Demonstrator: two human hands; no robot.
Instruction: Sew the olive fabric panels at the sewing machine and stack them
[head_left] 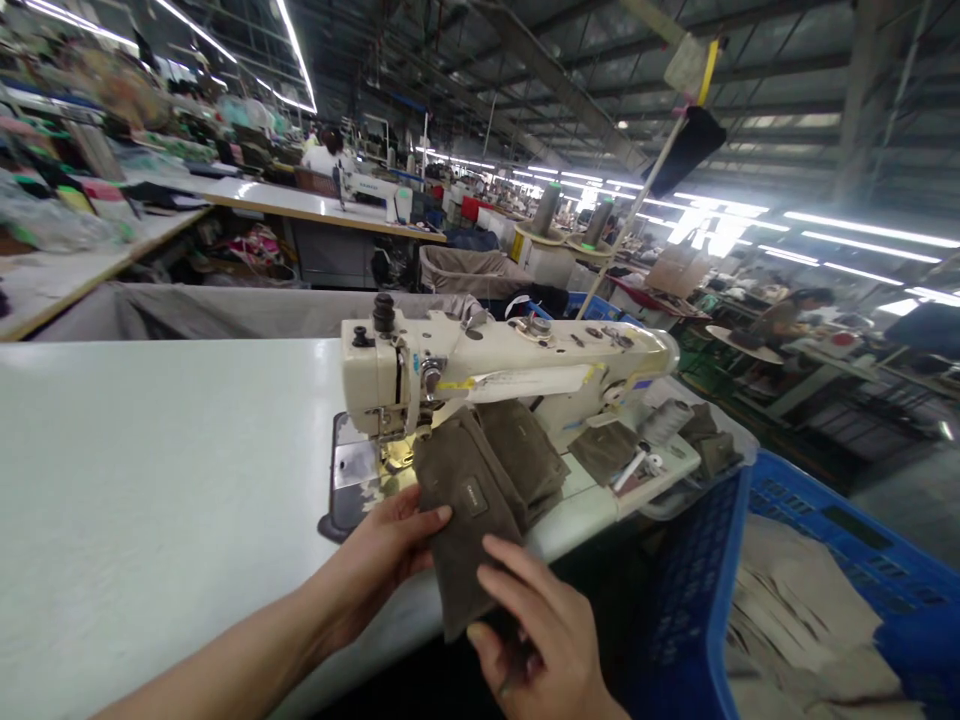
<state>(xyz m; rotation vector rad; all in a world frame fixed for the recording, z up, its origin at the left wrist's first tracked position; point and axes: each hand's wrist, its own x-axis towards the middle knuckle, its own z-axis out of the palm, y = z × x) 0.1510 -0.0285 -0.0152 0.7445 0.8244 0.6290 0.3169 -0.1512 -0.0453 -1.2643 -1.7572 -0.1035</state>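
My left hand (401,535) pinches a dark brown fabric panel (469,570) at its left edge, thumb on top and fingers beneath. The panel has a small sewn-on label (474,495) and is tilted in front of the sewing machine (487,365). My right hand (544,625) is at the panel's lower right, its index and middle fingertips on the cloth. Its other fingers curl round something small and dark that I cannot make out. Behind the panel, more brown fabric pieces (521,455) lie stacked on the machine bed, right of the needle area (394,455).
A white tabletop (150,500) extends left. A brown piece (604,450), a grey thread cone (666,422) and small tools lie at the machine's right end. A blue crate (720,600) at lower right holds beige cloth (802,620). A person (326,150) sits farther back.
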